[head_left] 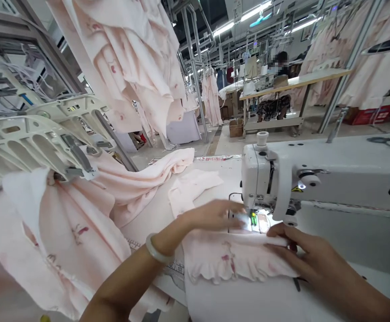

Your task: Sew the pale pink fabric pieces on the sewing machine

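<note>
Right hand [304,250] pinches ruffled fabric's [228,257] far edge; blurred left hand [217,215] seems open; tabletop [231,172] spreads left of machine [342,174].

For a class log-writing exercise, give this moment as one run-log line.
left hand: near stitching spot | right hand: gripping ruffled pink cloth | sewing machine: light on | bracelet: left wrist

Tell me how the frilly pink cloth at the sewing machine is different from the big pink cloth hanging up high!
The frilly cloth lies spread out at the sewing machine, while the hanging cloth droops in folds. The right hand grips the frilly cloth; no hand touches the hanging cloth. The frilly cloth looks smaller than the hanging cloth. Both are pale pink with little darker pink marks.
</note>
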Demonstrator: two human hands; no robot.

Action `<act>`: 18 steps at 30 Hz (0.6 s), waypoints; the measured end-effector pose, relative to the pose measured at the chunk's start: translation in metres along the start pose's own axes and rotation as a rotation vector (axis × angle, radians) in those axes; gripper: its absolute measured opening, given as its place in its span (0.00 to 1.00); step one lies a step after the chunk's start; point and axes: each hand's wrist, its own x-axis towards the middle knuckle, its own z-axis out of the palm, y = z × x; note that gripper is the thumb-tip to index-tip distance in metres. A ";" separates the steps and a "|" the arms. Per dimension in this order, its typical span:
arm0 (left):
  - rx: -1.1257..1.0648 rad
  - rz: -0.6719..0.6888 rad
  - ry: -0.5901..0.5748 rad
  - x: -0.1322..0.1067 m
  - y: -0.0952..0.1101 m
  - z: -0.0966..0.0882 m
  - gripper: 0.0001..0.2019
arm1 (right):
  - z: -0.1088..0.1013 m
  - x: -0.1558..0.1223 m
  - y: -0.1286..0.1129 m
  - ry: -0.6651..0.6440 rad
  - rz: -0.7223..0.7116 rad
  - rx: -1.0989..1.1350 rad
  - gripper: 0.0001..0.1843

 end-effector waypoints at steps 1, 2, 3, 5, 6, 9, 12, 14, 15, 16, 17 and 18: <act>-0.104 0.011 -0.071 -0.005 0.012 0.012 0.34 | 0.001 0.000 -0.002 0.012 0.001 0.037 0.28; -0.180 -0.007 -0.113 -0.009 0.022 0.025 0.35 | 0.002 0.001 -0.004 0.021 -0.005 0.072 0.28; -0.218 -0.050 -0.117 -0.013 0.030 0.037 0.33 | 0.003 0.001 -0.006 0.026 -0.013 0.105 0.28; -0.221 -0.148 -0.037 -0.016 0.038 0.058 0.28 | 0.005 0.003 -0.006 0.034 -0.028 0.146 0.28; -0.199 -0.181 0.012 -0.016 0.039 0.065 0.26 | 0.006 0.003 -0.004 0.037 -0.038 0.139 0.28; -0.034 -0.199 0.099 -0.014 0.033 0.075 0.26 | 0.010 0.003 0.007 0.051 -0.047 0.051 0.28; 0.164 -0.217 0.119 -0.012 0.022 0.070 0.23 | 0.011 0.000 0.015 0.111 -0.172 -0.141 0.27; 0.243 -0.227 0.112 -0.012 0.017 0.064 0.23 | 0.009 -0.001 0.015 0.145 -0.344 -0.284 0.26; 0.265 -0.225 0.104 -0.011 0.016 0.062 0.24 | 0.008 -0.001 0.013 0.152 -0.426 -0.337 0.25; 0.285 -0.221 0.107 -0.011 0.015 0.061 0.25 | 0.006 0.000 0.011 0.151 -0.485 -0.361 0.24; 0.312 -0.211 0.127 -0.011 0.016 0.061 0.26 | 0.004 0.001 0.008 0.153 -0.527 -0.369 0.23; 0.348 -0.191 0.163 -0.012 0.017 0.062 0.26 | 0.002 0.002 0.005 0.162 -0.571 -0.373 0.22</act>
